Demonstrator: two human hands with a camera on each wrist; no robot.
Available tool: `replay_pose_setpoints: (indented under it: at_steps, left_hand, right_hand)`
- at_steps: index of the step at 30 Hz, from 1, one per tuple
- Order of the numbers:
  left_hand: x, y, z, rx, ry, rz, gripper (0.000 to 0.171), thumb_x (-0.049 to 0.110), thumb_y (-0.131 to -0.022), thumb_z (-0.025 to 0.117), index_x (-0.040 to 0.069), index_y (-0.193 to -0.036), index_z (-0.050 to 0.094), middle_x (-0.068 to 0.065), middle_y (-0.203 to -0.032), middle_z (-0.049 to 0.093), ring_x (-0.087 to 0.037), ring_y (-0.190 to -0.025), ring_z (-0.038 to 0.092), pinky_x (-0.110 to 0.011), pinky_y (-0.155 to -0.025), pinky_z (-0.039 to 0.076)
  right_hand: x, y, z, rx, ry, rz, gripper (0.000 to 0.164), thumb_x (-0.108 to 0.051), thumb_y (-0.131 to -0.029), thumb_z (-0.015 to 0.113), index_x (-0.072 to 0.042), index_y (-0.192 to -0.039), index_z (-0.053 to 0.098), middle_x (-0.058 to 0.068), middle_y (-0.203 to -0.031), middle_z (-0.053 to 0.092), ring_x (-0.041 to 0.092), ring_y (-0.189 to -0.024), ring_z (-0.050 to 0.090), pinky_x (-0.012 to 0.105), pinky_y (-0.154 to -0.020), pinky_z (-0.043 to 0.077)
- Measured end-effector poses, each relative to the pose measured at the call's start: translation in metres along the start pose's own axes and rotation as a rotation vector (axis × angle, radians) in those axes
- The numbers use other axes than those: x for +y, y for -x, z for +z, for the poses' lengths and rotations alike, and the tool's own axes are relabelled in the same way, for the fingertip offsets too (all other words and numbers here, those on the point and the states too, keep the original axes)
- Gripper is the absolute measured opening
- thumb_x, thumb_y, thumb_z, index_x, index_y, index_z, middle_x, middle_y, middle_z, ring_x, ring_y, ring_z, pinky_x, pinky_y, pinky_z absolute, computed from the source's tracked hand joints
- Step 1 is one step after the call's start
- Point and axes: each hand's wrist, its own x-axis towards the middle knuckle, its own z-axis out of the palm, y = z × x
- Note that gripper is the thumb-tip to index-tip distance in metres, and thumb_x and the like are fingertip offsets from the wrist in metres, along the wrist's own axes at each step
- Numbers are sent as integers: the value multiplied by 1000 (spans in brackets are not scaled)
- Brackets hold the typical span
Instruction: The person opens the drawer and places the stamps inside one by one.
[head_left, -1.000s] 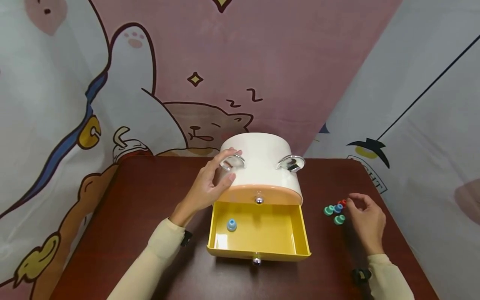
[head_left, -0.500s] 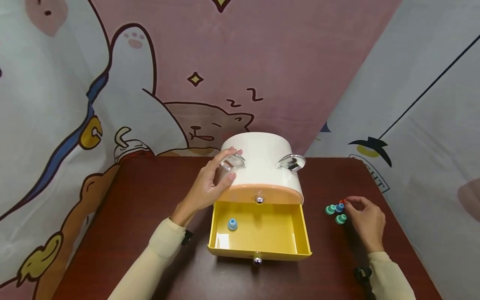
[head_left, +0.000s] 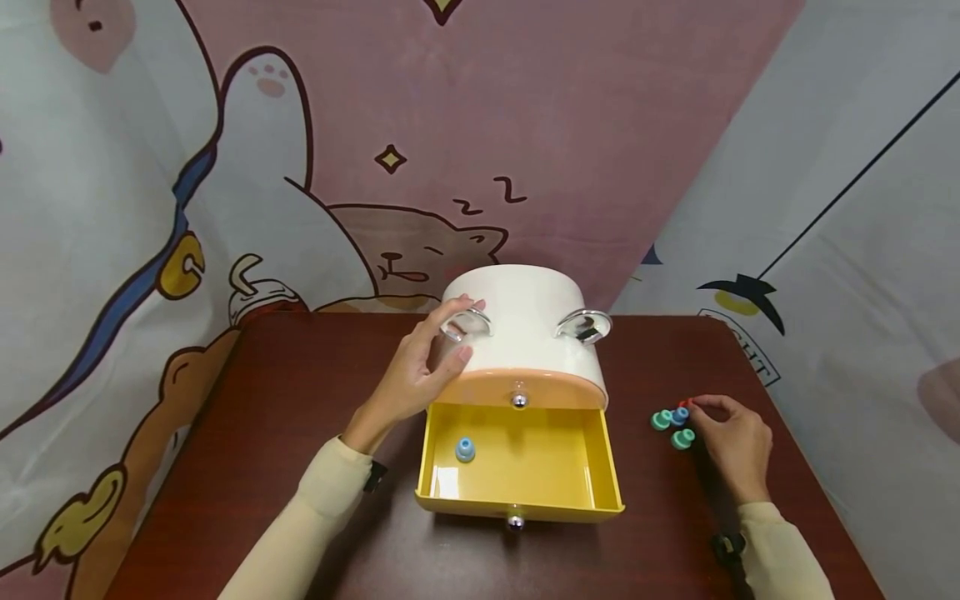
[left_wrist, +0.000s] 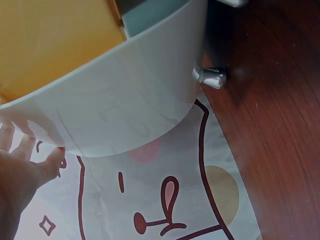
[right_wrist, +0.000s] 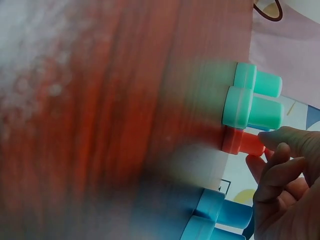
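A white drawer box [head_left: 513,325] with an orange front and two silver loop handles stands mid-table, its yellow drawer [head_left: 525,510] pulled out. Inside the drawer sits a light blue stepped plastic piece [head_left: 465,450]. My left hand [head_left: 416,367] rests on the box's left side around a loop handle, thumb near the front edge; its fingers [left_wrist: 50,167] touch the white wall in the left wrist view. At the right, my right hand [head_left: 735,442] pinches a small red stepped plastic piece [right_wrist: 250,143] between thumb and finger, beside green pieces [right_wrist: 265,112] and a blue piece [head_left: 679,416].
In the right wrist view, more blue pieces [right_wrist: 232,214] stand on the near side of the red one. The dark wooden table [head_left: 300,400] meets a cartoon-printed cloth [head_left: 585,167] at the back and sides. Silver knobs [head_left: 515,522] stick out of the drawer fronts.
My right hand has shifted slightly left and toward me, its fingertips now closer over the red piece. The left hand, box and drawer look unchanged.
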Motion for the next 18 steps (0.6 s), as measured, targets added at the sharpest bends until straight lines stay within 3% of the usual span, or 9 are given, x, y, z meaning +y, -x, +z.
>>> replay_pose_setpoints:
  at_steps: [11,18]
  left_hand:
    - [1,-2,0,-12,28,11,59,42,-110,61,19,-163,46,1,-163,55,-25,-146,52,-47,-126,32]
    - [1,-1,0,-5,25,16,58,25,-107,64,19,-162,46,-2,-163,55,-25,-146,51,-48,-126,32]
  right_hand:
    - [4,-2,0,22,4,-21,27,-30,-99,82,-5,-108,83,20,-101,80,33,-87,61,45,-75,39]
    - [4,0,-4,52,-9,-28,27,-31,-97,83,-6,-107,84,19,-99,80,30,-83,58,45,-76,37]
